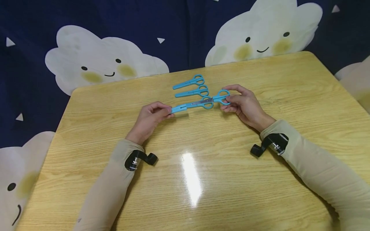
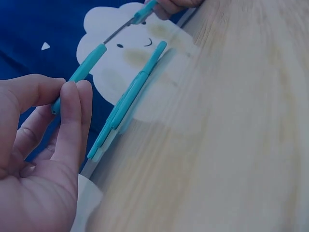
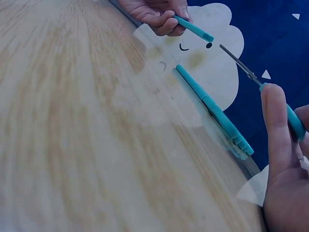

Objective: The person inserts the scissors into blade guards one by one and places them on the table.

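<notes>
My left hand [image 1: 148, 119] pinches a light-blue scissors sheath [image 1: 179, 108] by its closed end between thumb and fingers. The right hand [image 1: 249, 107] holds a pair of scissors [image 1: 221, 97] by its blue handle loops, with the bare metal blades [image 3: 237, 63] pointing left toward the sheath's mouth. Seen from the right wrist, a small gap separates the blade tip from the sheath [image 3: 194, 30]. Both pieces are held above the table. Part of the handle is hidden by the right fingers.
Behind the hands, sheathed blue scissors [image 1: 185, 84], a second sheathed pair [image 1: 188, 93] and a third [image 1: 194, 104] lie in a row on the wooden table [image 1: 231, 179]. A dark blue cloth [image 1: 185, 35] with white clouds hangs beyond the table's far edge.
</notes>
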`<state>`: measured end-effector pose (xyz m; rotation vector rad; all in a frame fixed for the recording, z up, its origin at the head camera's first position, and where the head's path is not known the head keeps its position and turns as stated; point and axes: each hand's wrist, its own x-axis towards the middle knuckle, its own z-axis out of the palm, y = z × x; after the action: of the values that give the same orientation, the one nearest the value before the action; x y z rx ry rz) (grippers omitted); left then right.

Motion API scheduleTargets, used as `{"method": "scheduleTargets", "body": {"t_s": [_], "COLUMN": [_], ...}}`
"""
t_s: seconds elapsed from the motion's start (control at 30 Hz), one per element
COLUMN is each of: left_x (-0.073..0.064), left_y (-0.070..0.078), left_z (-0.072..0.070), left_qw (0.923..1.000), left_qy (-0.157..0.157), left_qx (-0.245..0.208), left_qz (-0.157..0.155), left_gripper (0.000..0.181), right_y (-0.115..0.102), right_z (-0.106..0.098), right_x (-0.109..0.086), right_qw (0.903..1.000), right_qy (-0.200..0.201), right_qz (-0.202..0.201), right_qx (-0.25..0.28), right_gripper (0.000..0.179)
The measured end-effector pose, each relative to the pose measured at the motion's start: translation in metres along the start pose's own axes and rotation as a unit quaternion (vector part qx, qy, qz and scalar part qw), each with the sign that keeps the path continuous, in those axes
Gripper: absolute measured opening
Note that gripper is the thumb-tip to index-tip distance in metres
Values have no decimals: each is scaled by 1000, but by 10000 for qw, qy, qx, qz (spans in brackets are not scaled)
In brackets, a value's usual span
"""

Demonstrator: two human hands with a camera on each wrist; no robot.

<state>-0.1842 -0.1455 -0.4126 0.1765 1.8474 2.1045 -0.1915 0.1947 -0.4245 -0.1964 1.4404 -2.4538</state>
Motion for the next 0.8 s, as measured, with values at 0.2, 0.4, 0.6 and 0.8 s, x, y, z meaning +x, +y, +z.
{"method": "scheduleTargets", "body": {"t_s": [0.2,0.4,0.6,0.8], "left_x": [1,3,3,3], "left_y": [-3,-4,-3,-4], "left_z": [2,6,9,10], "left_qw": [10000,9999,9998,9999], "left_qy": [70,52,54,22], "left_qx": [-53,-145,-183,-103], "left_qz": [-42,-7,-5,15], "left_gripper": [12,10,10,13], "right_y": [0,1,1,0], "right_z": [2,1,0,2], "right_x": [1,1,0,0], "right_qw": [9999,9997,9991,9993], "right_qy": [5,20,10,-64], "right_qz": [0,17,36,32], "right_qx": [-114,-252,-416,-369], "right_gripper": [36,39,40,40]}}
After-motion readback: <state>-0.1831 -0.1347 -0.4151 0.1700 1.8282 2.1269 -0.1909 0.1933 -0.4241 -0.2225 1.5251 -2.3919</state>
